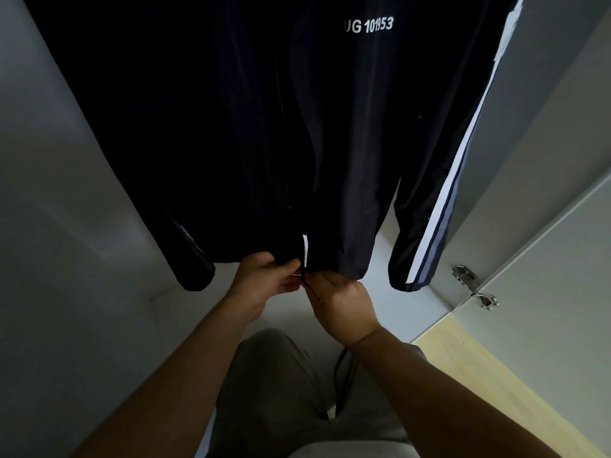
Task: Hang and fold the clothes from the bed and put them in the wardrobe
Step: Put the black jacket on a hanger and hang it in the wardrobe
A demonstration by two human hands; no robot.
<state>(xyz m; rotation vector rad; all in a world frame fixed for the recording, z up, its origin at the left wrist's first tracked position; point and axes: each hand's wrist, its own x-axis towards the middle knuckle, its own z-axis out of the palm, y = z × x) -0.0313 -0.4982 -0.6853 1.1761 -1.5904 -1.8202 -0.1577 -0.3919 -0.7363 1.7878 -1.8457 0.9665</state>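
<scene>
A dark navy zip jacket (251, 120) with white chest lettering and white and grey sleeve stripes hangs inside the wardrobe, filling the upper view. Its top and whatever holds it up are out of frame. My left hand (264, 279) pinches the left side of the hem beside the zip. My right hand (340, 302) pinches the zip's bottom end (305, 259) at the right side of the hem. The two hands nearly touch at the jacket's lower middle.
The wardrobe's grey inner walls (66, 226) surround the jacket. An open grey door (562, 242) with a metal hinge (472, 282) stands at the right. Pale wooden floor (496, 375) lies at the lower right. My grey trousers show below my forearms.
</scene>
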